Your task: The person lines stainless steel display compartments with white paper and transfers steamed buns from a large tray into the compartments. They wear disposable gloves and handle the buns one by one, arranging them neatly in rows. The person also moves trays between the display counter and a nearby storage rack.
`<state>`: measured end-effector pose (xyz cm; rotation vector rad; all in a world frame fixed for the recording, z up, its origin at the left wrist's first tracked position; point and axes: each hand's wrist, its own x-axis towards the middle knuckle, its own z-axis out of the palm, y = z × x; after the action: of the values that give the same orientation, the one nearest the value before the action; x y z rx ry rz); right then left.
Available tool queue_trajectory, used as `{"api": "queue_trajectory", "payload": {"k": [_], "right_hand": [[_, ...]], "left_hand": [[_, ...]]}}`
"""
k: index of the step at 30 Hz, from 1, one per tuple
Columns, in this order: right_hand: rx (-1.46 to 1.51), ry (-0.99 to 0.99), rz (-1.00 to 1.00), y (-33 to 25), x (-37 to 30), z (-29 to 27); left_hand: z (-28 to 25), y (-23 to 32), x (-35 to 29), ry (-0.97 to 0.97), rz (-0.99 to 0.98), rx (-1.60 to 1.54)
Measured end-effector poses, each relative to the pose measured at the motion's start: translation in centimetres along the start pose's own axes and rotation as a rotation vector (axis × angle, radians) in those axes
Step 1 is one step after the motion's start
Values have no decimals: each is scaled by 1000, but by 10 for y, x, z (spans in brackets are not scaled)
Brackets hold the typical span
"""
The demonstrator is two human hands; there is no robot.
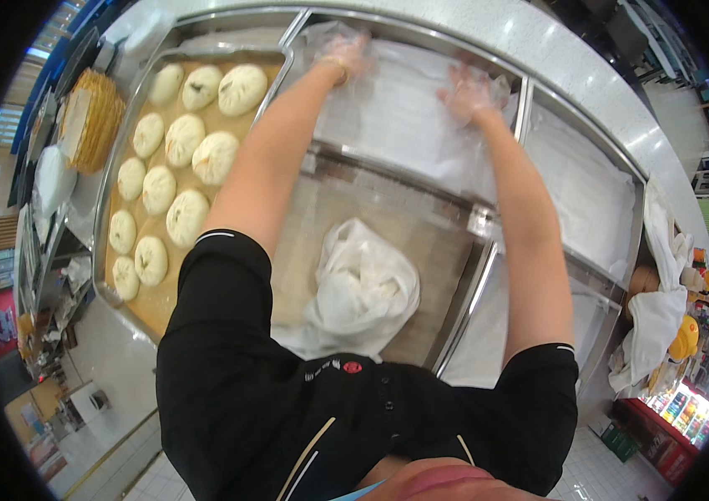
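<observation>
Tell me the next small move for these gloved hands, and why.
Perhaps smooth the white sheet lightly outward: the left hand and right hand are at opposite sides of its far part, and its surface looks faintly creased, though blur limits the detail.

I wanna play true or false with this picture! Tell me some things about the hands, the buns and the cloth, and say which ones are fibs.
1. The left hand and right hand are apart. True.
2. The buns lie on a tray. True.
3. The left hand is holding a bun. False: it is at the white sheet, away from the buns.
4. The crumpled white cloth is nearer the person's body than the hands are. True.
5. The black sleeves reach down to the wrists. False: they are short, and the forearms are bare.
6. The yellow stack is right of the tray. False: it is left of it.
</observation>
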<state>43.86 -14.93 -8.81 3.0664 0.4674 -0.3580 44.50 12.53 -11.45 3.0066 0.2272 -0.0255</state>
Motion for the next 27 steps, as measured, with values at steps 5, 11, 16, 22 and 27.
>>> {"api": "queue_trajectory", "payload": {"k": [5, 11, 16, 22, 27], "right_hand": [[80, 210, -242, -7, -64, -47], [484, -158, -657, -60, -307, -76], [214, -21, -716, -81, -354, 21], [789, -24, -710, -79, -338, -11], [1577, 343, -111, -11, -359, -127]], "left_hand": [[-60, 39, -95, 112, 454, -205], [-137, 27, -353, -267, 540, -491], [-88, 32, -454, -541, 381, -252], [-121, 11, -420, -121, 521, -583], [-234, -8, -390, 324, 479, -345]]}}
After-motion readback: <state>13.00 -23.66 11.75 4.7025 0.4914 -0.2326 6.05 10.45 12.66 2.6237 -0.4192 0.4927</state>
